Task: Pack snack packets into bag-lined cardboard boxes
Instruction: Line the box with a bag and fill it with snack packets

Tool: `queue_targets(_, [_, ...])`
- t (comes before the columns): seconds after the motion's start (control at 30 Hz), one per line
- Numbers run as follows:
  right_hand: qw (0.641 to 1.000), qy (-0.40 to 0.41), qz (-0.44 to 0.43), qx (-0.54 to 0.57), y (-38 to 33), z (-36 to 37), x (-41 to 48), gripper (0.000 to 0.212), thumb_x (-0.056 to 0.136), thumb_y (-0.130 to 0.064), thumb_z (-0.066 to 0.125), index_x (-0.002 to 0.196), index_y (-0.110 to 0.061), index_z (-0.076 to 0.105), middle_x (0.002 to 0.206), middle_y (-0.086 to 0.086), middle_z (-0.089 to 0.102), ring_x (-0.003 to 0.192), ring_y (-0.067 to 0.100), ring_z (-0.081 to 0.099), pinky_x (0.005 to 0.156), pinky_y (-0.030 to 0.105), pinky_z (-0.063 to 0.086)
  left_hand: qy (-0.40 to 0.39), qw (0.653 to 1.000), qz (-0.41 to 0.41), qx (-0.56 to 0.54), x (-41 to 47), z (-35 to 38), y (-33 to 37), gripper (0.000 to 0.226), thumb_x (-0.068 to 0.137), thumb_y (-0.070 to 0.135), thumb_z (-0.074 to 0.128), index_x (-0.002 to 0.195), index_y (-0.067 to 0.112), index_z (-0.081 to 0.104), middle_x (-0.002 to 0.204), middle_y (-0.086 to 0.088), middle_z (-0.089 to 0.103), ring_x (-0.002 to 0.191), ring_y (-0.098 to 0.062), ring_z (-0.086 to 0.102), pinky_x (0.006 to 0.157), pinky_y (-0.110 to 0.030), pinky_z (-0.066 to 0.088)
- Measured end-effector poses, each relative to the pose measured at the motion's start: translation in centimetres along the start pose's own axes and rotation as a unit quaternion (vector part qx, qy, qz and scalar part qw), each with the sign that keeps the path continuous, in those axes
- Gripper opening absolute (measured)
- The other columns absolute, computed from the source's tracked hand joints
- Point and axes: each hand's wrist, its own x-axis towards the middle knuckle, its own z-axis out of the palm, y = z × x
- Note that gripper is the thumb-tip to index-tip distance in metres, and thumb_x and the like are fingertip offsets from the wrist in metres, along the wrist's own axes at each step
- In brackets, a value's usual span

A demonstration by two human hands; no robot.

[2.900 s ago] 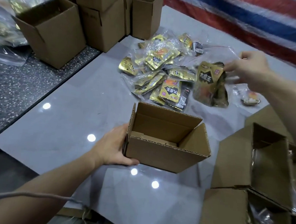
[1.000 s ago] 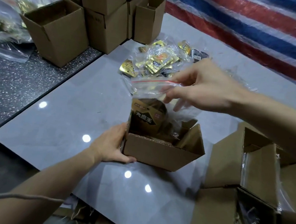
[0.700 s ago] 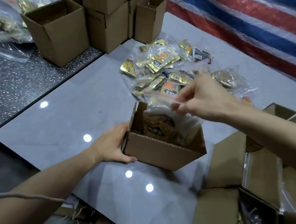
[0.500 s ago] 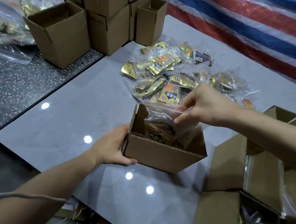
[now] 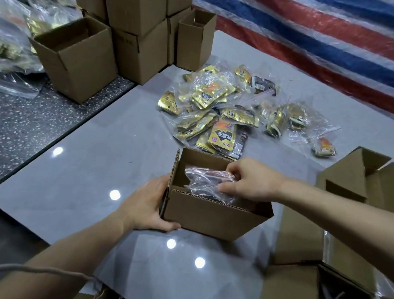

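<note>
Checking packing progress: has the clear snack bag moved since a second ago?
Yes. The clear snack bag has sunk down into the cardboard box, which stayed put; earlier it hung above the rim.

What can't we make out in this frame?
Head view only.
Packets inside the clear bag: masked by crinkled plastic, the right hand and the wall of the small box.
Fingertips of the left hand: behind the box's side.
Frame edge cuts off the boxes at lower right.
Fine print on the packet pile: too small.
</note>
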Motion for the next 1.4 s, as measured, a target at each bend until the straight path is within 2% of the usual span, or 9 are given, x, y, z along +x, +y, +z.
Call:
queue_targets(0.17, [0.984,0.056,0.010,-0.168,-1.1,1.3,-0.3,0.047,0.081,-0.062,0.071,0.090,-0.017,0.059,0.079,-0.003,0.058,0.077,0.024,0.057,0.060,0.032,0.041,0.001,1.000,0.007,0.015,0.0,0.2,-0.3,0.084,0.055,0.068,0.083,0.128,0.042,0.050,0.117,0.036,0.049,0.109,0.008,0.051,0.092,-0.022,0.048])
queue_targets(0.33, [0.932,0.158,-0.116,-0.305,-2.5,1.9,-1.6,0.020,0.090,-0.038,0.064,0.094,-0.019,0.060,0.098,0.003,0.057,0.094,0.029,0.057,0.063,0.032,0.029,0.006,0.999,0.021,0.029,0.2,0.4,-0.5,0.081,0.056,0.070,0.082,0.125,0.041,0.053,0.116,0.031,0.053,0.109,0.003,0.055,0.090,-0.023,0.048])
queue_targets(0.43, [0.972,0.063,-0.107,-0.201,-2.9,2.9,-1.4,0.012,0.095,-0.034,0.055,0.095,-0.022,0.059,0.096,0.001,0.060,0.094,0.029,0.062,0.061,0.033,0.041,-0.002,1.000,0.011,0.024,0.2,0.1,0.2,0.061,0.057,0.069,0.082,0.106,0.055,0.048,0.101,0.035,0.054,0.095,0.010,0.056,0.080,-0.009,0.042])
queue_targets(0.5, [0.988,-0.056,-0.058,-0.134,-2.4,3.4,-0.8,0.024,0.099,-0.039,0.049,0.117,-0.028,0.059,0.113,0.003,0.060,0.109,0.029,0.059,0.084,0.038,0.049,-0.005,1.000,-0.010,0.021,0.2,-0.1,0.5,0.060,0.053,0.068,0.083,0.100,0.058,0.046,0.096,0.039,0.053,0.088,0.018,0.054,0.072,0.000,0.036])
queue_targets(0.63, [0.987,-0.130,-0.033,-0.094,-1.5,3.7,-0.4,0.043,0.106,-0.040,0.033,0.146,-0.033,0.046,0.138,0.009,0.051,0.133,0.027,0.044,0.111,0.035,0.034,-0.004,1.000,-0.015,0.012,0.0,-0.2,0.7,0.065,0.048,0.067,0.083,0.100,0.056,0.045,0.100,0.044,0.047,0.089,0.024,0.048,0.071,0.005,0.033])
queue_targets(0.9, [0.974,-0.050,-0.038,-0.218,-2.4,1.6,-0.6,0.022,0.097,-0.031,0.049,0.101,-0.019,0.067,0.090,0.004,0.062,0.089,0.031,0.063,0.072,0.034,0.050,0.002,1.000,0.027,0.002,0.2,-0.1,0.2,0.072,0.057,0.065,0.084,0.117,0.035,0.057,0.109,0.029,0.056,0.100,0.004,0.058,0.083,-0.015,0.045])
queue_targets(1.1, [0.988,0.137,-0.051,-0.058,-2.3,-3.1,1.6,0.051,0.099,-0.043,0.050,0.075,-0.003,0.069,0.061,0.004,0.068,0.055,0.021,0.061,0.056,0.029,0.049,0.014,1.000,0.010,-0.015,-0.1,-0.6,0.7,0.082,0.052,0.060,0.088,0.121,0.052,0.043,0.109,0.038,0.050,0.099,0.013,0.052,0.080,-0.003,0.037])
queue_targets(1.2, [0.971,0.225,-0.009,0.085,-0.4,-5.0,4.0,0.045,0.099,-0.038,0.054,0.074,-0.004,0.070,0.069,0.009,0.072,0.063,0.026,0.068,0.066,0.038,0.058,0.012,1.000,0.011,-0.015,-0.1,-0.4,0.4,0.078,0.053,0.061,0.087,0.118,0.045,0.048,0.109,0.038,0.050,0.101,0.012,0.052,0.082,-0.005,0.039])
queue_targets(1.4, [0.926,0.131,0.174,0.310,4.9,-4.7,10.1,0.027,0.096,-0.020,0.064,0.113,0.001,0.061,0.114,0.022,0.065,0.088,0.025,0.064,0.069,0.034,0.055,0.004,1.000,0.022,-0.008,0.2,-0.1,-0.2,0.063,0.057,0.066,0.085,0.105,0.056,0.044,0.102,0.040,0.048,0.094,0.013,0.051,0.075,-0.003,0.036])
